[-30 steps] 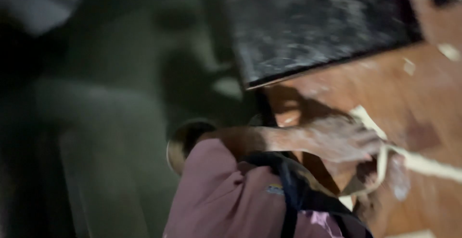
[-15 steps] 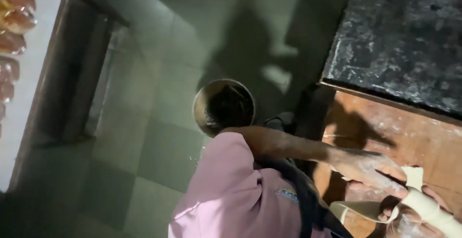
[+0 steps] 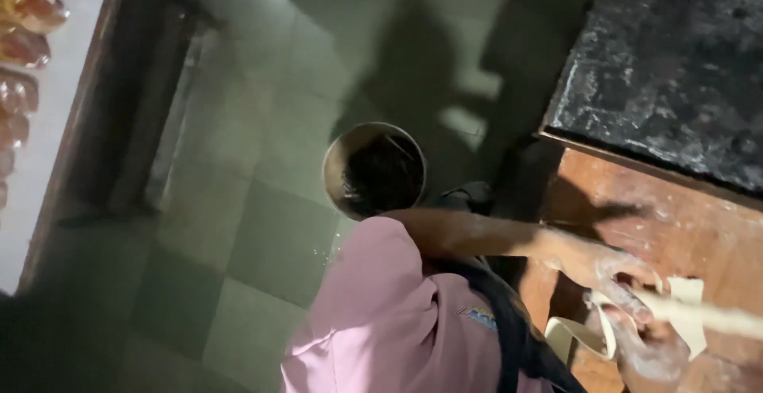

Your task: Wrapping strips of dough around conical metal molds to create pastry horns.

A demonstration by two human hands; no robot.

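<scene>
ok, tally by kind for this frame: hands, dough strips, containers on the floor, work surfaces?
Hands: 2, the left hand and the right hand, both floury, on the dough.
Pale flat dough strip: 1, held over the brown wooden table.
Round metal bucket on the tiled floor: 1.
Work surfaces: 2, the wooden table and the black speckled stone slab.
Total: 6.

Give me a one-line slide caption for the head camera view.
Floury left hand and right hand grip a pale dough strip over a wooden table, metal bucket below.
</scene>
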